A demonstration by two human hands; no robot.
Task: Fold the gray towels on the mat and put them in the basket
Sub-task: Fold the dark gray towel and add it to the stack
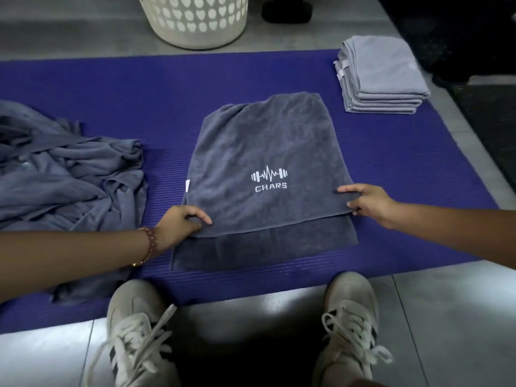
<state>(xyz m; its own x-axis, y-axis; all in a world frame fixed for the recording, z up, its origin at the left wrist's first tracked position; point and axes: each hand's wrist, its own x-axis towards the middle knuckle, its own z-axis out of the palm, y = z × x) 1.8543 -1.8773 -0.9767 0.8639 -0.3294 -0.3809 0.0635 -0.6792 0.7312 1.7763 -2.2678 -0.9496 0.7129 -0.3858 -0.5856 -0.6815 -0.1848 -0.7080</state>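
A gray towel (259,152) with a white CHARS logo lies folded over on the purple mat (125,88), its top layer ending short of the near edge. My left hand (181,222) pinches the top layer's near left corner. My right hand (363,201) pinches its near right corner. A pile of unfolded gray towels (64,174) lies at the left of the mat. A stack of folded lighter gray towels (382,76) sits at the mat's far right corner. The white perforated basket (195,18) stands on the floor beyond the mat.
My two feet in pale laced sneakers (134,331) rest at the mat's near edge on grey floor tiles. A black object (286,12) stands on the floor to the right of the basket. A dark mat (488,113) lies at the far right.
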